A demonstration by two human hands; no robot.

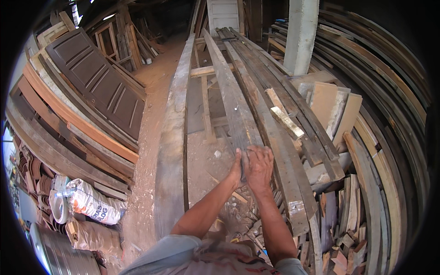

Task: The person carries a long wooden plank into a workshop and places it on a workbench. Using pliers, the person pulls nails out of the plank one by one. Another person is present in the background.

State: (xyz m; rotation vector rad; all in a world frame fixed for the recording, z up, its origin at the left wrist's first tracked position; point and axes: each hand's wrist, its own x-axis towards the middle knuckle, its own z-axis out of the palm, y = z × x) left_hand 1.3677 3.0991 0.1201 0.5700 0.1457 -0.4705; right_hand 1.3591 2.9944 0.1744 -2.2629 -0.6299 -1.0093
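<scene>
A long grey weathered plank (231,98) runs away from me over a stack of old boards. Its near end is gripped by both hands. My left hand (237,167) clasps the plank's left edge, thumb and fingers wrapped around it. My right hand (259,166) lies on top of the near end, fingers curled over the plank. More long planks (268,114) lie side by side just to the right of it.
A thick pale beam (173,137) runs parallel on the left, over a dusty floor. A brown panelled door (98,82) leans on stacked boards at left. Printed sacks (89,204) lie lower left. A white pillar (301,34) stands at back right. Curved boards and offcuts (341,220) crowd the right.
</scene>
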